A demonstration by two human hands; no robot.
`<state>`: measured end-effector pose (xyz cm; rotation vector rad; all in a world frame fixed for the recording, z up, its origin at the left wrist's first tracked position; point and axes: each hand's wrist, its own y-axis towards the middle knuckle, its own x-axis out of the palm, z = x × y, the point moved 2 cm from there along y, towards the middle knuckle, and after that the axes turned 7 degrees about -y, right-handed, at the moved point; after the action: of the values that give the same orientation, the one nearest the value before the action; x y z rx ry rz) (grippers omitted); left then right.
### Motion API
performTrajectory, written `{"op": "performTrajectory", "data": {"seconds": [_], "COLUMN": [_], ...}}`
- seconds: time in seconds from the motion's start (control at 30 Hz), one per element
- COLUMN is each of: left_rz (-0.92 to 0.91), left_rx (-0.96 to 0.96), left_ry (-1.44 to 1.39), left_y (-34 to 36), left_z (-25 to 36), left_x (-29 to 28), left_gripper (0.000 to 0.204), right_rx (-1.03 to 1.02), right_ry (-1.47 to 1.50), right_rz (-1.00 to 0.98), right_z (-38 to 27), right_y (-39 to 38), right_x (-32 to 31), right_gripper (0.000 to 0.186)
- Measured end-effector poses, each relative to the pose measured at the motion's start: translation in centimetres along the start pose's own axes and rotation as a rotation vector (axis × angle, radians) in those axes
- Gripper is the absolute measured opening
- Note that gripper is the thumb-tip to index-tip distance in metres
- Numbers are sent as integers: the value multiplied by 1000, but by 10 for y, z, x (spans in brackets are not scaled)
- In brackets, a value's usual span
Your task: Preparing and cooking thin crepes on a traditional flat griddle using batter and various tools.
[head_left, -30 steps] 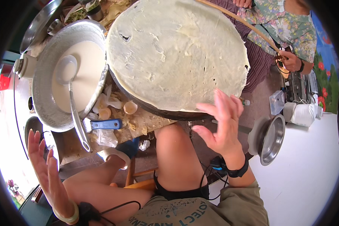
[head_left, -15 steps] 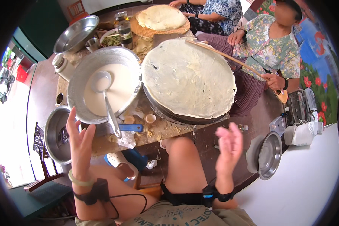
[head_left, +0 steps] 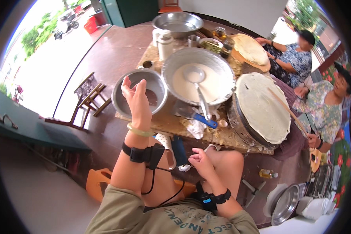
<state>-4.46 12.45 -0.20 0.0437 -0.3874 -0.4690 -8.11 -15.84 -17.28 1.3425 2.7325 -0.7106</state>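
My left hand point(head_left: 137, 102) is raised in front of a steel bowl point(head_left: 119, 93), fingers loosely bent and apart, holding nothing; I cannot tell whether it touches the bowl. My right hand point(head_left: 202, 160) is low beside my thigh, fingers apart and empty. Right of the bowl, a wide basin point(head_left: 171, 58) holds pale batter point(head_left: 183, 87) and a steel ladle point(head_left: 201, 97). Further right, a thin pale sheet of dough point(head_left: 261, 105) lies on a round dark griddle point(head_left: 241, 130). A blue-handled scraper point(head_left: 204, 120) rests at the basin's front, near crumpled white paper point(head_left: 195, 129) and eggshell point(head_left: 222, 123).
At right, one person point(head_left: 319, 113) holds a long stick point(head_left: 284, 105); another point(head_left: 290, 62) sits by stacked flatbreads point(head_left: 247, 48). A wooden chair point(head_left: 93, 93) stands left, by the bright doorway point(head_left: 50, 58). A steel pan point(head_left: 177, 21), jars point(head_left: 164, 45) and a floor basin point(head_left: 284, 204) surround me.
The view has swung left toward the doorway. My right hand has dropped from near the griddle to beside my thigh; my left hand now appears in front of the steel bowl.
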Motion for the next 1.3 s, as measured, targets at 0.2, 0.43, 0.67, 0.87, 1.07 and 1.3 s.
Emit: {"op": "performTrajectory", "data": {"seconds": [0.2,0.43,0.67,0.87,1.07,1.3], "left_rz": [272,358,419,400,337,159], "left_rx": [-20,100,85,-53,-159,-1035], "left_ry": [-116,6,-35,-137,-167,-47], "left_y": [37,50,52,50,67,52], "left_z": [-2,-1,-2,-1,-58,-96], "left_x": [-64,-77,-75,-77,-95,-71], "left_gripper": [62,61,55,53,50,17], "right_rx": [-426,-713,-497,-207,-150,-11], "right_ry": [-433,-638,-1074,-1117,-643,-95], "right_rz": [194,297,-2,-59,-155,-58], "right_z": [-90,-171,-199,-189,-167,-171], "right_y": [50,142,233,258,291,314], "right_x": [16,64,126,151,138,103], "right_gripper": [45,41,58,72,33,42]}}
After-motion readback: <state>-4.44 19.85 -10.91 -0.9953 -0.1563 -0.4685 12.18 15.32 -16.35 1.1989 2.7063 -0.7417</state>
